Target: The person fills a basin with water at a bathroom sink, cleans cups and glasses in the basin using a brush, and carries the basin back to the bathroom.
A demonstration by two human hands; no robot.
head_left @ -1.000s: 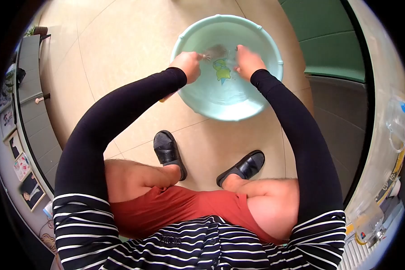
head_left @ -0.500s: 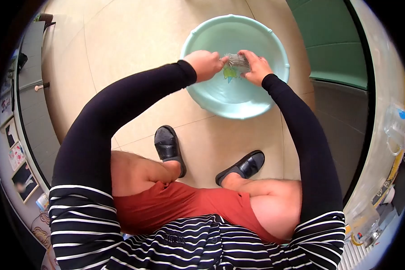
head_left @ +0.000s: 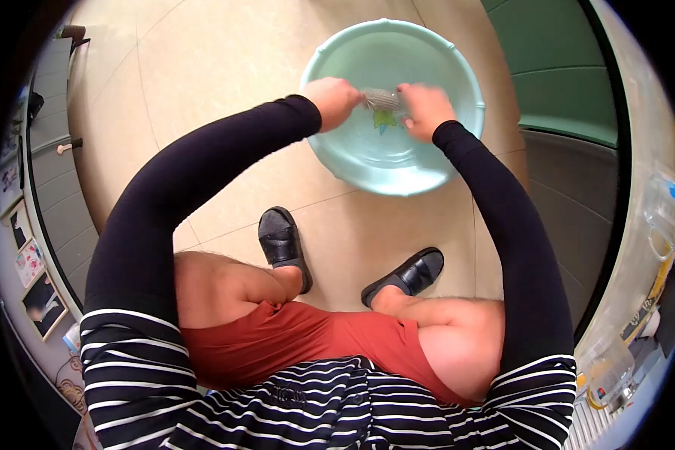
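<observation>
Over the pale green basin (head_left: 397,176), both my hands meet at a clear, ribbed, cylinder-shaped thing (head_left: 382,100) that looks like a glass. My right hand (head_left: 427,111), blurred by motion, grips its right end. At the left end, my left hand (head_left: 333,101) is closed with the fingertips together; what it pinches there is hidden or too small to name. Fine lines fan out at that end of the glass. Below it, a green and blue picture (head_left: 384,120) shows on the basin's bottom, which holds water.
The basin stands on beige floor tiles (head_left: 225,75). My feet in black slippers (head_left: 280,238) are planted nearer to me. Dark green and grey cabinet fronts (head_left: 570,90) rise at the right. Grey drawers (head_left: 58,180) line the left side.
My left hand has shifted slightly left, away from my right hand. The ribbed glass has moved a little left, and my right hand has turned and blurred.
</observation>
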